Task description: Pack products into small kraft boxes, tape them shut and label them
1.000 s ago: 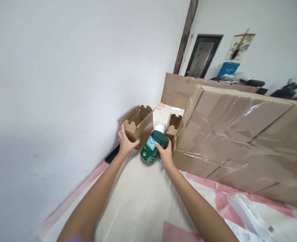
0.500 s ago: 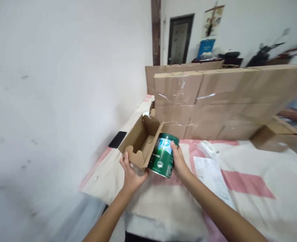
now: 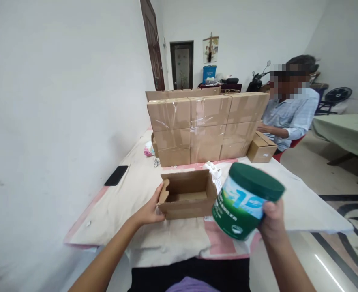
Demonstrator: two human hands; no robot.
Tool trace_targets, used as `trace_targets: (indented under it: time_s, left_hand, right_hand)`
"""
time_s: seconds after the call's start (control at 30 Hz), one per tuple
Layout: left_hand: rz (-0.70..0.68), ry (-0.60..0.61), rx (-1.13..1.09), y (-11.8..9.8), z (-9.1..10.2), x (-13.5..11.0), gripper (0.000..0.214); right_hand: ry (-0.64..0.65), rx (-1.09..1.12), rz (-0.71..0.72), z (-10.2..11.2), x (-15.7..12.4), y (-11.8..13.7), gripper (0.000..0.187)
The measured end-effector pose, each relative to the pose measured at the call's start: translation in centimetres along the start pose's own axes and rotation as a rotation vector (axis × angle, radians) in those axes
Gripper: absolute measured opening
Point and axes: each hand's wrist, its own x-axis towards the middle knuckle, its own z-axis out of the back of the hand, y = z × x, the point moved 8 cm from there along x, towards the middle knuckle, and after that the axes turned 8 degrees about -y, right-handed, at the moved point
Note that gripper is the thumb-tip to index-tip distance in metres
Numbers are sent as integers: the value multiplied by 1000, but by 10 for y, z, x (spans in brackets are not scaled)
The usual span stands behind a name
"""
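Note:
In front of me an open cardboard box (image 3: pixel 185 210) sits on the cloth-covered table, its inside bare. My left hand (image 3: pixel 152 207) grips the box's left end, thumb at the cut flap and fingers beneath. A large green canister (image 3: pixel 242 202) with a dark green lid and a blue and white label is held up, tilted, to the right of the box. Around its right side my right hand (image 3: pixel 273 221) is closed; most of those fingers are hidden behind the canister.
A wall of taped cardboard boxes (image 3: pixel 194 132) stands across the back of the table. A black phone (image 3: pixel 116 175) lies at the left edge. Behind the canister is a white device (image 3: pixel 213 169). A seated person (image 3: pixel 291 113) is beyond, near a smaller box (image 3: pixel 261 148).
The canister has moved right and up, away from the box and closer to me. The box has turned level and come down to the table. My view has swung right, showing the seated person.

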Motion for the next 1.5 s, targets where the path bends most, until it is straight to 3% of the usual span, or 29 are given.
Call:
trace_targets:
  time_s: [0.1, 0.23, 0.3, 0.4, 0.47, 0.57, 0.67, 0.77, 0.87, 1.0, 1.13, 1.27, 1.4, 1.5]
  left_hand:
    - [-30, 77, 146, -14, 20, 0, 111]
    - [-193, 69, 312, -58, 34, 10, 96]
    - [-262, 33, 399, -78, 39, 18, 88]
    - [-312, 72, 511, -94, 37, 30, 74]
    - [-321, 80, 577, -97, 37, 36, 58]
    - [-287, -13, 657, -96, 47, 42, 39]
    - [-194, -65, 678, -86, 53, 43, 27]
    - [-163, -101, 618, -78, 48, 38, 20]
    - [-190, -204, 527, -71, 42, 31, 14]
    - [-213, -323, 357, -60, 37, 19, 21]
    - [-264, -321, 302, -54, 29, 14, 27]
    - [-278, -349, 335, -56, 29, 15, 28]
    - [-283, -340, 326, -59, 27, 15, 28]
    - [-277, -316, 328, -61, 25, 12, 28]
  right_hand:
    - [80, 105, 226, -35, 32, 46, 80]
    - [263, -39, 485, -105, 53, 70, 93]
    - [326, -165, 597, -131, 54, 66, 100]
    - [414, -277, 641, -155, 48, 48, 96]
    - [461, -347, 642, -161, 41, 34, 95]
    - [561, -507, 722, -169, 30, 19, 105]
    - [784, -659, 809, -185, 18, 5, 109]
    - [1068, -842, 729, -200, 9, -21, 105]
    - [1182, -1004, 587, -206, 5, -48, 105]
    - [1204, -1121, 505, -207, 2, -77, 104]
    - [1259, -1176, 449, -212, 2, -108, 104]
    - [1336, -1042, 317, -216, 11, -129, 107]
    - [1275, -916, 106, -206, 17, -159, 107]
    - [1220, -913, -48, -201, 6, -191, 92]
